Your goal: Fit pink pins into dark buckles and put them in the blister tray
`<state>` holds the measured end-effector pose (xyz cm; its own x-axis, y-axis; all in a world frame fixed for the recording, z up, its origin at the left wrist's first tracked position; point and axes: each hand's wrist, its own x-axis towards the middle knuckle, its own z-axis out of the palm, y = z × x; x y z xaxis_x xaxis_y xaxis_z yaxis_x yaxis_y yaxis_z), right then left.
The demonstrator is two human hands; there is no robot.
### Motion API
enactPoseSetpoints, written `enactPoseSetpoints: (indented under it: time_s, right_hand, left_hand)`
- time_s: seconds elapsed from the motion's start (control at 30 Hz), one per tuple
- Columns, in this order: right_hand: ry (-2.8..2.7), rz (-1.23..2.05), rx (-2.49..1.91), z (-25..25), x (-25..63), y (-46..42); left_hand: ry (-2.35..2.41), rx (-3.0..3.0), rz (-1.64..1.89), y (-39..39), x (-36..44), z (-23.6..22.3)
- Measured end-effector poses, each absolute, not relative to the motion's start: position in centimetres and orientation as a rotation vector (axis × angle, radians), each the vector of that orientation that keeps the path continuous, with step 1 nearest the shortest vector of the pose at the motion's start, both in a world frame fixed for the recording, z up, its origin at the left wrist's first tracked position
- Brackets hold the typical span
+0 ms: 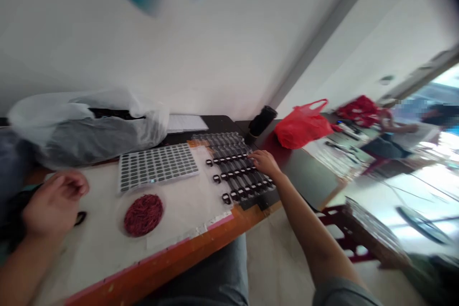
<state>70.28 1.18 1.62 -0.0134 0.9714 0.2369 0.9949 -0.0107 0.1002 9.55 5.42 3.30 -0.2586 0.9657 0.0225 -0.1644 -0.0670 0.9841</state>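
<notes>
My right hand (265, 162) reaches out over a tray of small black parts (236, 167) set in rows, its fingers bent down onto the row near the tray's right side; what they pinch is too small to see. My left hand (53, 203) rests at the table's left with fingers curled loosely, beside a small black ring-shaped part (81, 218). Between the hands lie a flat grid sheet of tiny dark pieces (158, 165) and a round pile of red bands (143, 214) on white paper (107, 244).
A white plastic bag (89, 124) sits at the back left. A black cylinder (262, 120) and a red plastic bag (303, 126) stand at the back right. Another person's arm (401, 129) works at a farther table. The orange table edge (172, 260) runs along the front.
</notes>
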Motion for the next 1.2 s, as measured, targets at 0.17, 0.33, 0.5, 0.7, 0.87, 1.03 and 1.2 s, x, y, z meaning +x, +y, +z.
enactPoseSetpoints:
  time_s: [0.17, 0.33, 0.5, 0.7, 0.87, 1.03, 1.2]
  right_hand:
    - [-2.159, -0.409, -1.915, 2.5, 70.2, 1.8]
    - [-2.145, -0.611, -1.650, 3.3, 68.7, 3.8]
    - [-2.242, -0.649, -1.462, 5.7, 61.9, 5.6]
    - [-2.262, -0.488, -1.296, 8.2, 50.4, 6.7]
    - [-2.169, -0.123, -1.161, 9.1, 40.7, 6.5]
    - [-2.138, 0.354, -0.898, 8.6, 32.1, 6.0]
    - [-2.093, 0.205, -0.723, 7.9, 27.7, 5.1]
  left_hand:
    - [1.552, 1.386, 1.554, 5.9, 7.4, 5.3]
    - [2.166, 2.154, 1.015, 6.6, 4.0, 4.6]
    - [1.948, 2.396, 0.645, 7.2, 3.5, 1.8]
    - [1.924, 2.252, 0.681, 7.3, 3.7, 1.8]
    - [1.501, 1.836, 1.299, 6.7, 5.9, 3.2]
    - [0.776, 1.108, 1.476, 5.5, 9.6, 3.0]
    - [0.602, 0.803, 1.387, 4.6, 10.9, 2.6]
